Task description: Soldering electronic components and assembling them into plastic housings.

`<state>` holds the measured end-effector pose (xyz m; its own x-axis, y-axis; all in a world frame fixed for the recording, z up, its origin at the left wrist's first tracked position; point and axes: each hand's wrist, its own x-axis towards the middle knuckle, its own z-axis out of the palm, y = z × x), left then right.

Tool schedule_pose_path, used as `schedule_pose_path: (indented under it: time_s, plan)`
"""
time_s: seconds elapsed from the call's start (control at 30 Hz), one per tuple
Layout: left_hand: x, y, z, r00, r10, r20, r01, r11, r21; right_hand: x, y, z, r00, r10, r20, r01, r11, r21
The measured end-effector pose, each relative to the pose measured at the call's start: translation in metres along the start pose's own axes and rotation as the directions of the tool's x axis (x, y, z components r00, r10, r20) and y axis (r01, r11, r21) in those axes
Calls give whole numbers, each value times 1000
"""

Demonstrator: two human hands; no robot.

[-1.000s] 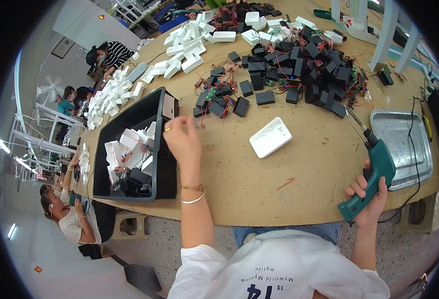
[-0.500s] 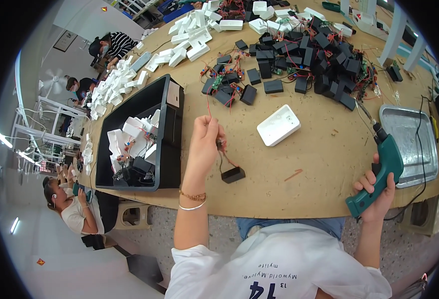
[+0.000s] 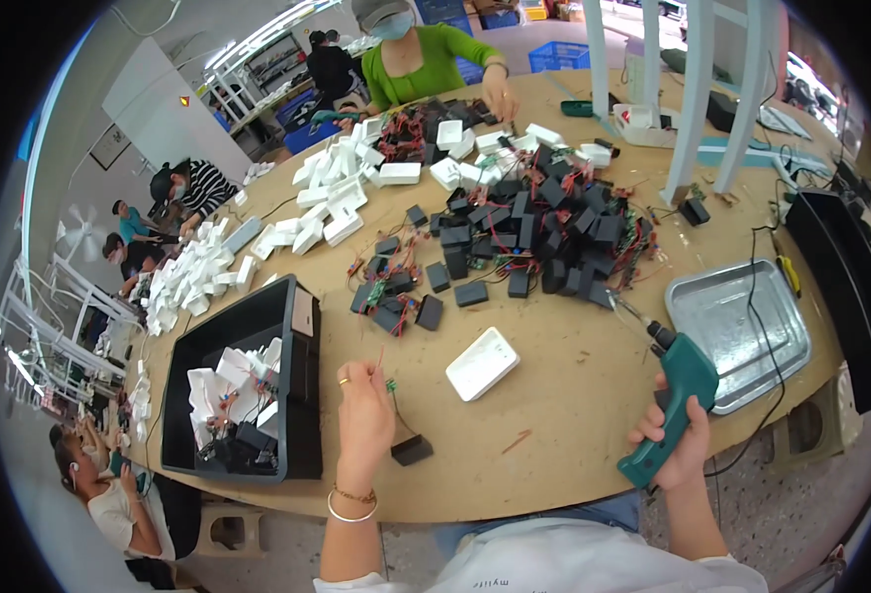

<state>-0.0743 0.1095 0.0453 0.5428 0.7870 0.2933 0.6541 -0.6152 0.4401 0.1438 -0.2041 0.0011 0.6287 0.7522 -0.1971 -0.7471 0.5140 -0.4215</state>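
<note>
My left hand (image 3: 365, 419) is pinched around thin red wires joined to a small green circuit board (image 3: 391, 385), partly hidden by the fingers. From these wires a black rectangular box (image 3: 412, 450) hangs low over the table or rests on it; I cannot tell which. Wrapped round the pistol grip of a green soldering gun (image 3: 678, 395) is my right hand (image 3: 681, 440). The gun's metal tip points up and left, toward the near edge of a heap of black boxes with wires (image 3: 554, 222). Between my hands, a white plastic case half (image 3: 483, 365) lies on the table.
A black bin (image 3: 302, 395) with white cases and wired parts stands left. White case pieces (image 3: 342, 188) are piled behind. A metal tray (image 3: 801, 341) lies at right, crossed by the gun's black cord. Across the table, a person in a green top (image 3: 445, 59) reaches toward the parts.
My view has tilted up, so the table sits lower in the picture and the person in green has come into sight. Both hands keep their holds on the wires and the soldering gun.
</note>
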Motion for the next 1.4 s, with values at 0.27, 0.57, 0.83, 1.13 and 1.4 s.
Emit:
schedule_pose_path:
  time_s: [0.27, 0.57, 0.83, 1.13, 1.4]
  plan:
    - [10, 19, -10, 800, -150, 581, 599, 263, -756, 3, -3, 4, 999, 37, 21, -38, 998, 49]
    - [11, 15, -3, 936, -83, 342, 281, 761, -584, -1, -4, 1, 998, 44, 46, -46, 998, 42]
    - [-8, 49, 0, 834, 81, 546, 538, 102, -837, -5, 5, 8, 976, -24, 215, 49, 992, -113]
    - [-45, 115, 19, 704, 437, 559, 681, -191, -707, -4, 41, 83, 994, -90, 58, 107, 873, -476]
    - [-62, 112, 10, 554, 562, 615, 713, 62, -699, -8, 44, 93, 999, -35, -9, 23, 816, -577]
